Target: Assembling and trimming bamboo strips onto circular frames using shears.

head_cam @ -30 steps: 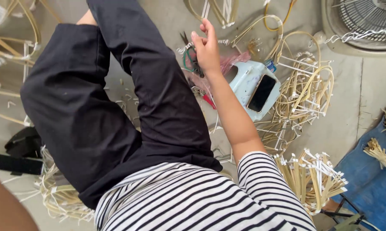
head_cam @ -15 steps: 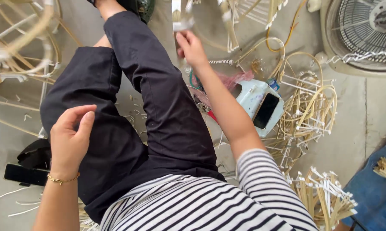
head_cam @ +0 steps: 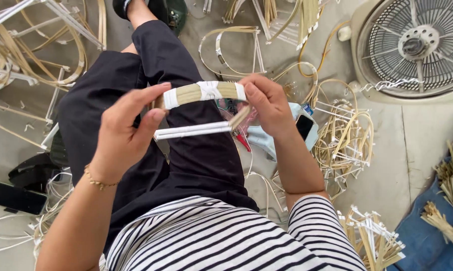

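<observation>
While the person sits on the floor with dark trousers (head_cam: 186, 150) stretched out ahead, both hands are raised over the lap and share one bent cane hoop (head_cam: 202, 92), a tan strip bound with white tape at its middle and near each end. The left hand (head_cam: 123, 133) pinches the hoop's left end between thumb and curled fingers, with a gold bracelet (head_cam: 97, 181) on its wrist. The right hand (head_cam: 267, 104) grips the right end, fingers folded around it so the strip disappears under the knuckles. The hoop spans the gap between the two hands, arching upward, and a straight white-wrapped rod (head_cam: 193, 131) runs just below it, from beside the left thumb to the right palm. Behind the right hand lie red-handled cutters (head_cam: 241, 140) and a pale blue box (head_cam: 266, 143) with a dark phone (head_cam: 303, 126) resting on it. Loose cane hoops (head_cam: 344, 138) are heaped to the right, near a floor fan (head_cam: 412, 47). Another dark phone (head_cam: 16, 197) lies on the floor at the left.
</observation>
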